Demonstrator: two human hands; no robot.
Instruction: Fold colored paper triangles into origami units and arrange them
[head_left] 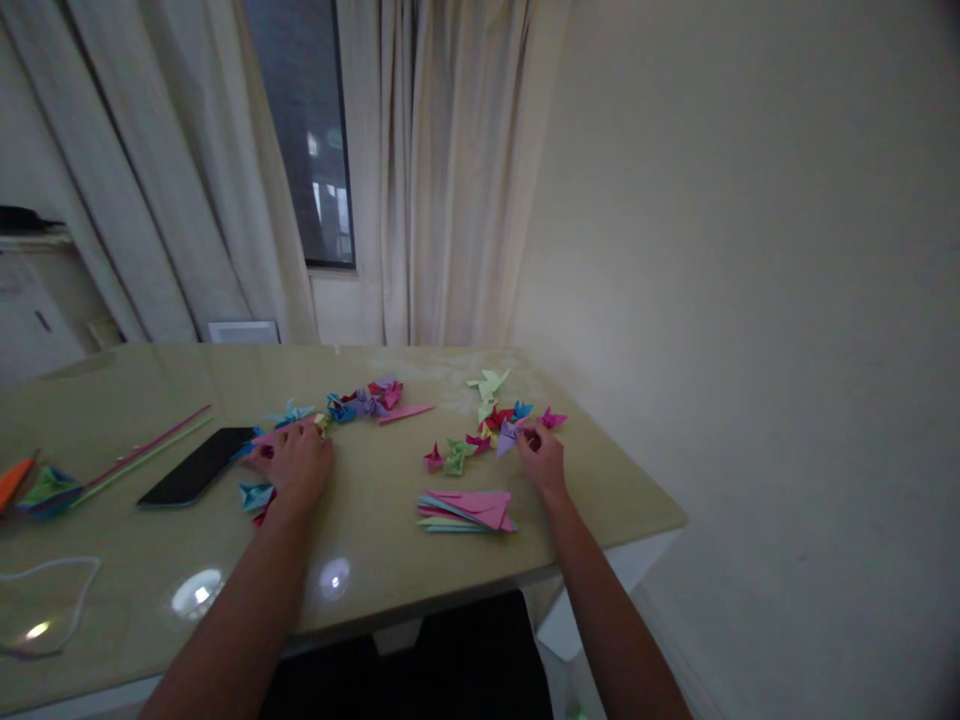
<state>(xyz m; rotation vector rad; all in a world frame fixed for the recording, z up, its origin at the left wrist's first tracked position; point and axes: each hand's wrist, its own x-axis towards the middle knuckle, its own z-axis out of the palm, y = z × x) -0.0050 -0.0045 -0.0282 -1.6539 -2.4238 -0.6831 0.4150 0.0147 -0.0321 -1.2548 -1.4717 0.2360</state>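
Observation:
A small purple folded paper crane is between the fingertips of my right hand, at the edge of a loose group of paper figures. Around it lie a red one, a blue one, a magenta one and pale green ones. My left hand rests among more folded pieces at the left, fingers curled; whatever they hold is hidden. A pink folded strip touches that hand, and a light blue figure lies beside it.
Pink, blue and green folded papers are stacked near the table's front edge. Behind are more figures and a pink pointed strip. Leftward lie a black phone-like slab, thin sticks and a white cord. A wall borders the right.

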